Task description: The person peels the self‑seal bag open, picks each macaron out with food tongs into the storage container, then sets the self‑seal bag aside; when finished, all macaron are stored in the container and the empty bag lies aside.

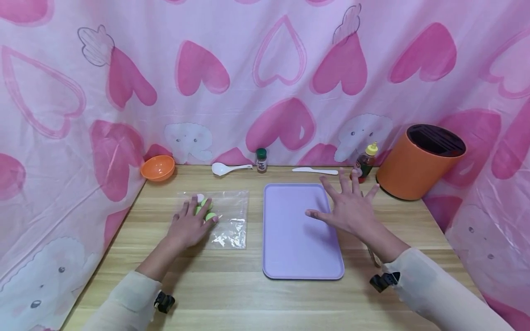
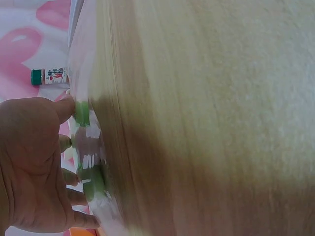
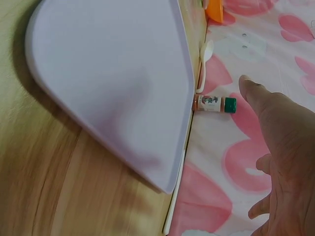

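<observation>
My left hand (image 1: pixel 188 229) lies over a clear plastic bag (image 1: pixel 235 207), its fingertips at several round green pieces (image 1: pixel 210 216) and a white one (image 1: pixel 200 198). From the left wrist view, the fingers reach to the bag's edge, where green pieces (image 2: pixel 93 182) show through the plastic; the palm partly hides them. A lilac tray (image 1: pixel 290 230) lies to the right of the bag. Above that tray's right side my right hand (image 1: pixel 349 209) is held with fingers spread wide and nothing in them. Its shadow falls on the tray (image 3: pixel 162 49) in the right wrist view.
Along the back stand an orange bowl (image 1: pixel 158 168), a white spoon (image 1: pixel 222 169), a green-capped jar (image 1: pixel 261 161), a white knife (image 1: pixel 314 170), a yellow-topped bottle (image 1: pixel 366 163) and an orange knife block (image 1: pixel 414 165). Under my right wrist a thin brown utensil (image 1: pixel 376 261) is partly hidden.
</observation>
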Action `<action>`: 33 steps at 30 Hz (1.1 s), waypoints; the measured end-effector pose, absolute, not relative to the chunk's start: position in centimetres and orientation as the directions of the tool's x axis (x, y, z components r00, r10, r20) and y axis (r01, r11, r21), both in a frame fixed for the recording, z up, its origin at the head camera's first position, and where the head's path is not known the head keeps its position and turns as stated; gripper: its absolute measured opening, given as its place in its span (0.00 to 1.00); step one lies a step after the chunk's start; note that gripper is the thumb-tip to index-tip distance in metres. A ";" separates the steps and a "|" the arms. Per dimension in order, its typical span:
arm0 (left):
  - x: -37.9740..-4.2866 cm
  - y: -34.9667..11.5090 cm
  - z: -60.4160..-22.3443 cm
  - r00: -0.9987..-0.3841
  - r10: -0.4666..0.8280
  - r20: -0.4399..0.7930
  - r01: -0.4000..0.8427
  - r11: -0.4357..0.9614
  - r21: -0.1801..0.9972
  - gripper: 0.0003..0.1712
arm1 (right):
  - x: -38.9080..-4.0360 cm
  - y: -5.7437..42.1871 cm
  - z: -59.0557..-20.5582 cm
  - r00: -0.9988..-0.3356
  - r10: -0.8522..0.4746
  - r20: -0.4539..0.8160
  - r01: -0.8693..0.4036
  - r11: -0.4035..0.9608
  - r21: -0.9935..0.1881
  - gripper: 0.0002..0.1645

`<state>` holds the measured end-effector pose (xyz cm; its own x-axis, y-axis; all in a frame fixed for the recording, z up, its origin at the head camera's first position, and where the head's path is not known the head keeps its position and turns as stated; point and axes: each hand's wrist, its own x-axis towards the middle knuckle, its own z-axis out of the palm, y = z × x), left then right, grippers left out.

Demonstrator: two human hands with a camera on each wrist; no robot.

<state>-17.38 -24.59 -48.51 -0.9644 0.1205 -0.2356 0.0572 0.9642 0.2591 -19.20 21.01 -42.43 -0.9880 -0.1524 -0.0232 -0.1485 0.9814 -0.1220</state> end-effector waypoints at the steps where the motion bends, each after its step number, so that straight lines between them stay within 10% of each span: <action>1: -17.4 -24.6 -48.5 -0.965 0.119 -0.235 0.057 0.964 0.258 0.46 | -19.3 20.7 -42.4 -0.988 -0.156 -0.024 -0.152 0.981 -0.119 0.75; 33: -18.0 -25.3 -49.3 -0.961 0.107 -0.255 0.024 0.950 0.311 0.44 | -25.7 8.5 -45.5 -0.858 -0.513 0.036 -0.514 0.853 -0.093 0.49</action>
